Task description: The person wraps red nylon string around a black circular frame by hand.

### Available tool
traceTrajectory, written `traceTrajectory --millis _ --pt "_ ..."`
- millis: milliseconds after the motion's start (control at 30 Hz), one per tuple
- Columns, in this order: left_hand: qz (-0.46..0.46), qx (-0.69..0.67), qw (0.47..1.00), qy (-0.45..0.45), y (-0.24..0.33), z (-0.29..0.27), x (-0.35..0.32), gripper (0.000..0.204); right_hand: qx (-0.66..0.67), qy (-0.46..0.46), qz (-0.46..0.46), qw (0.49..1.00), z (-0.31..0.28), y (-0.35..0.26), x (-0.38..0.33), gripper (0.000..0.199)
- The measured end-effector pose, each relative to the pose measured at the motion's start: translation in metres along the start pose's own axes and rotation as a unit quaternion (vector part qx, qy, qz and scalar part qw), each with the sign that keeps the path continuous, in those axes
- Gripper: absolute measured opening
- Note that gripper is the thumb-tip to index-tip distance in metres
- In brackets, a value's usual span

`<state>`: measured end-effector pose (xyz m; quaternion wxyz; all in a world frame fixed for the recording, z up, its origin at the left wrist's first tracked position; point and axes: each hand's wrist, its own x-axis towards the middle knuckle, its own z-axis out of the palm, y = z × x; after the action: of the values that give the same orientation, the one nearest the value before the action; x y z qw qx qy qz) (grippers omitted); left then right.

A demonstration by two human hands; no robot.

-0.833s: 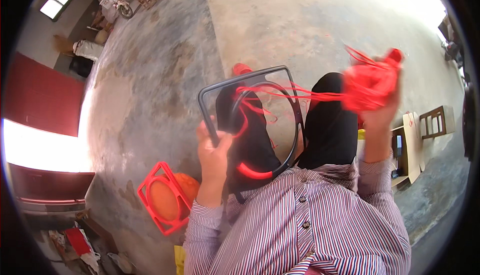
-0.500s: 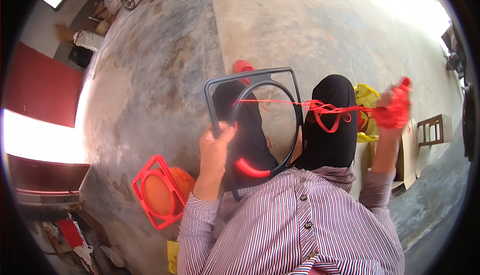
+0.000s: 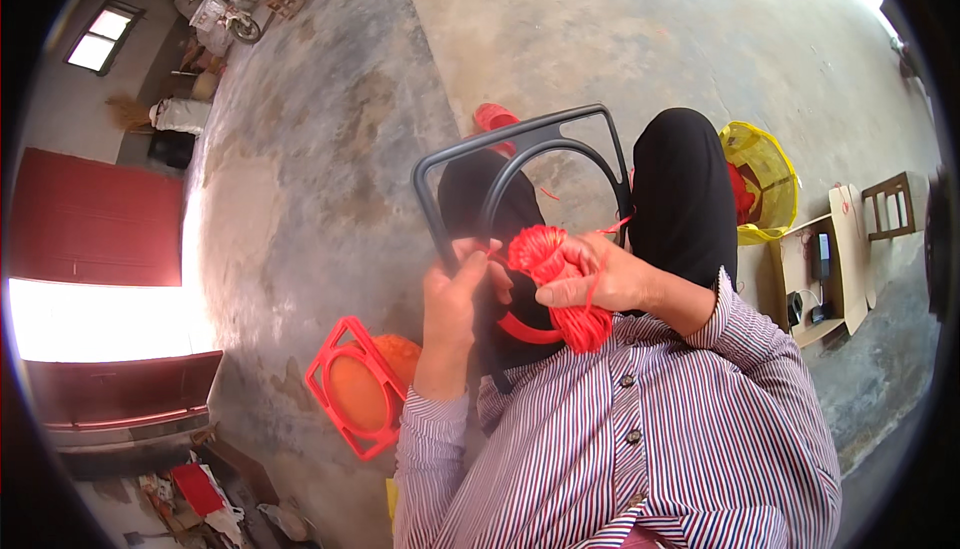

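Observation:
My left hand [image 3: 452,299] is closed on the left side of a dark grey frame [image 3: 540,136] that has a round ring inside it. The frame lies over my thighs. Red cord covers a short stretch of the ring's lower part, forming a red band [image 3: 527,330]. In my right hand [image 3: 610,274] is a bundle of red cord [image 3: 580,327], gripped in the fist close to my left fingers, inside the ring area. A strand of cord trails from the right hand toward the frame's right side. Whether the left fingertips also pinch cord is partly hidden.
A red frame [image 3: 350,389] with an orange round thing [image 3: 400,359] stands on the floor at my left. At the right are a yellow basket [image 3: 775,174] with red stuff inside, an open cardboard box [image 3: 850,259] and a small wooden stool [image 3: 890,204]. My red shoe [image 3: 495,117] shows ahead.
My right hand has come in from the far right with the cord bundle, up to the left hand at the ring. The taut strands have gone slack. The left hand keeps the frame.

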<state>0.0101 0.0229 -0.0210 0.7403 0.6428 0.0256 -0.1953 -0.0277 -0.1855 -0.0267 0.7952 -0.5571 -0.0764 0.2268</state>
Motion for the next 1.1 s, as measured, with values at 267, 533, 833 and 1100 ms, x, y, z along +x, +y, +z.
traceTrajectory --millis 267,533,833,1100 --pt "-0.017 -0.022 0.999 0.028 -0.001 0.001 -0.002 0.020 -0.033 0.095 -0.002 0.995 -0.017 0.016 0.005 0.022" --pt "0.044 0.135 0.990 0.023 0.012 0.024 -0.006 0.012 -0.091 0.191 0.018 0.977 -0.046 0.040 0.043 0.042" --pt "0.092 0.222 0.971 0.007 0.005 0.013 -0.006 0.009 0.218 0.020 -0.072 0.973 -0.026 -0.002 0.043 0.042" --pt "0.272 0.246 0.930 -0.003 0.014 0.029 -0.006 0.022 -0.303 0.234 -0.243 0.891 -0.010 -0.025 0.018 0.035"
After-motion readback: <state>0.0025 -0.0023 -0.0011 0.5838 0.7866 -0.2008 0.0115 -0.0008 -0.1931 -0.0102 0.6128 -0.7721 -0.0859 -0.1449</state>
